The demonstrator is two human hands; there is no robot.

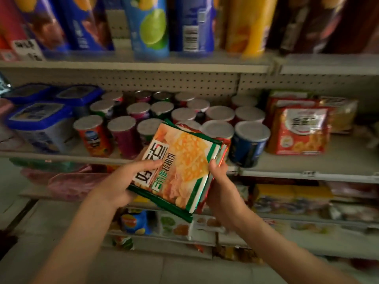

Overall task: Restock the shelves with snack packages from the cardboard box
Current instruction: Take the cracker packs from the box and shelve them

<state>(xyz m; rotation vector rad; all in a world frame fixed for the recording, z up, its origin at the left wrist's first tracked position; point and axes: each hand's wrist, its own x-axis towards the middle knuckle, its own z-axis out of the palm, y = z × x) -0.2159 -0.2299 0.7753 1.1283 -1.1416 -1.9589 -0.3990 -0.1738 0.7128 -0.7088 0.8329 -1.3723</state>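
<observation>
Green-edged, shiny flat snack packets [180, 167] sit stacked between both hands. The left hand [125, 181] and right hand [221, 181] grip the sides. Keep them level, then slide them onto the pale metal shelf [287, 162] just ahead.

Bare left hand [118, 182], right hand [222, 188]

1. The tall cans [150, 25] on the top shelf [143, 65] are cut off by the upper edge.
2. The fingers of the left hand [114, 185] are hidden under the green snack package [180, 165]; only its thumb shows.
3. The red packages [224, 149] beneath it show only their edges, so their number is unclear.
4. The bags [287, 197] on the lower shelves are blurred and their print is unreadable.
</observation>
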